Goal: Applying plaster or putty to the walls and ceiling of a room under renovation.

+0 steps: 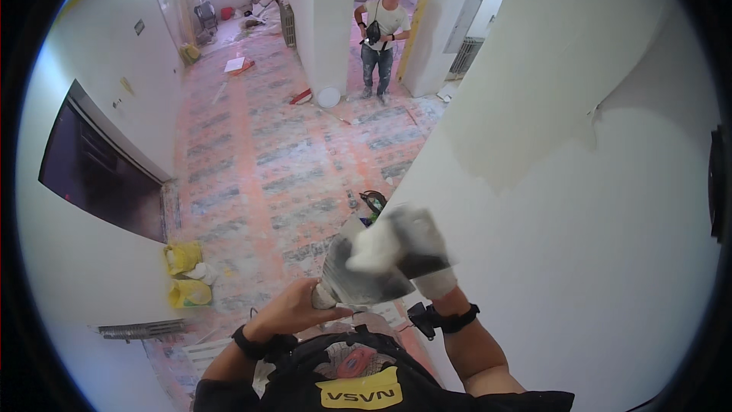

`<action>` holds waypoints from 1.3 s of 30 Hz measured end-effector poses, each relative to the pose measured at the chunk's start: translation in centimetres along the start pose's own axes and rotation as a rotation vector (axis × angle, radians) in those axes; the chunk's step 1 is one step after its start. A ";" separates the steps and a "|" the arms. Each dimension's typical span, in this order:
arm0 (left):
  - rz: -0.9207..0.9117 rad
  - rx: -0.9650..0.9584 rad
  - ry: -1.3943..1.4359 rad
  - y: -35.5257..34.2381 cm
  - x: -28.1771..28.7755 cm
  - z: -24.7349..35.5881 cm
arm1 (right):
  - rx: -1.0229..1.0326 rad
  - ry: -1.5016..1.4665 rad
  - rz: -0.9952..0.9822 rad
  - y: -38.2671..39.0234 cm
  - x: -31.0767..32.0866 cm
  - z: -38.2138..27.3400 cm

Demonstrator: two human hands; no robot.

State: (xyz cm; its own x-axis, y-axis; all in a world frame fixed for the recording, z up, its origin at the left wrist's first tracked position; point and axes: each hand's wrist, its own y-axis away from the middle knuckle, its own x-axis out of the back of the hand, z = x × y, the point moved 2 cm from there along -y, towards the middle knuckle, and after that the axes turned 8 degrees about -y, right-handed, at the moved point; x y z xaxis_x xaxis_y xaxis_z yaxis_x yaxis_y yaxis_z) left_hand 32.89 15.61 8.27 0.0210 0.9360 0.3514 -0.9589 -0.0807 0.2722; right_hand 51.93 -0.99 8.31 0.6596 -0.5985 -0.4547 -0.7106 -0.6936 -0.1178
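Note:
My left hand [301, 305] is closed round the pale handle of a wide grey plastering blade [343, 278], held low in front of my body. My right hand [440, 281], pale and smeared by motion, grips a second blade [423, 252] that crosses over the first, with a blurred lump of white compound [374, 248] between them. Close on the right is a white wall [534, 282], with a greyer, damp-looking patch of plaster [518, 107] on its upper part.
A person [379, 38] stands in a doorway ahead. Yellow sacks [183, 258] lie by the left wall near a radiator [141, 329]. A dark door [99, 168] is on the left. Tools [372, 202], a white bucket [329, 97] and scraps lie on the dusty floor.

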 end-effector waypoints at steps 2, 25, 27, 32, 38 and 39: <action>-0.034 -0.002 0.011 1.3 1.3 -0.7 | -0.113 0.246 -0.091 1.1 -1.4 0.6; -0.005 0.132 0.114 7.0 5.9 -11.8 | -0.227 1.476 0.551 5.1 -1.3 -12.1; 0.024 0.165 0.174 7.4 6.5 -7.9 | -0.065 1.756 0.494 0.6 -5.2 -20.6; 0.085 0.245 0.223 6.2 6.8 -2.2 | 0.091 2.119 0.439 -10.1 -5.4 -33.9; 0.161 0.305 0.282 -5.3 3.4 1.9 | 0.249 2.096 0.391 -23.5 2.6 -45.2; 0.178 0.290 0.282 -6.5 2.8 2.0 | 0.238 2.096 0.382 -24.5 3.7 -45.8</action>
State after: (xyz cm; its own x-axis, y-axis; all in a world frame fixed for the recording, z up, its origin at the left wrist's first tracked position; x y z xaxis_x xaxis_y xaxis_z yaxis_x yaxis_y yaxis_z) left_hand 39.71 18.12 9.27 -0.2534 0.9526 0.1685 -0.8209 -0.3039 0.4835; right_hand 82.97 -4.57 49.93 -0.3769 -0.2241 0.8987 -0.7392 -0.5119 -0.4376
